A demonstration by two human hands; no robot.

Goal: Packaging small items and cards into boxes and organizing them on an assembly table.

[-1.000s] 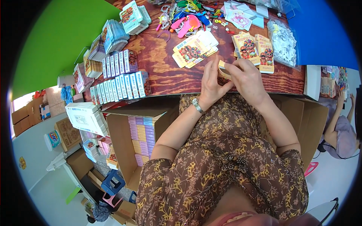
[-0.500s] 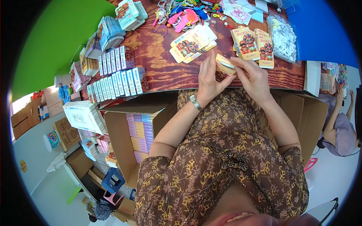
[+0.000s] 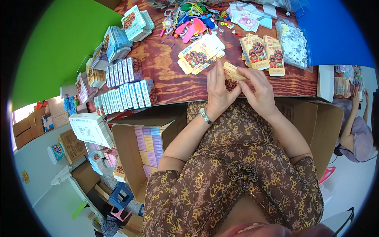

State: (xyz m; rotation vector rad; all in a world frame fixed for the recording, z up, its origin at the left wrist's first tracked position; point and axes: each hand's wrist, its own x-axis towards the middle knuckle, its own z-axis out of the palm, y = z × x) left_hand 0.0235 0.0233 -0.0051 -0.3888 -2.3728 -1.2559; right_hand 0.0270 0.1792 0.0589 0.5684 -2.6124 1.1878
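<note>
A small yellow card box [image 3: 232, 72] with printed cartoon figures is held between my two hands near the table's front edge. My left hand [image 3: 220, 93] is closed on its left side, thumb toward me and fingers pointing away. On the right, my right hand [image 3: 258, 90] grips the box's right end between thumb and fingers. The end facing up looks folded over; fingers hide its lower part. Just beyond my left hand lies a loose pile of flat yellow cartons [image 3: 199, 55]. Past my right hand are stacked yellow boxes [image 3: 256, 53], with more boxes [image 3: 276, 59] beside them.
Rows of upright small boxes [image 3: 124, 94] and carton stacks [image 3: 114, 41] line the table's left. Colourful trinkets [image 3: 193, 27] lie at the back, with a clear bag of white pieces [image 3: 292, 43] at right. Below stands a cardboard box [image 3: 130, 146] of packed boxes. A co-worker [image 3: 353, 136] sits far right.
The raised flap on the yellow box's upper end now lies folded over. My right fingers have moved slightly down and left along it. The view has shifted a little.
</note>
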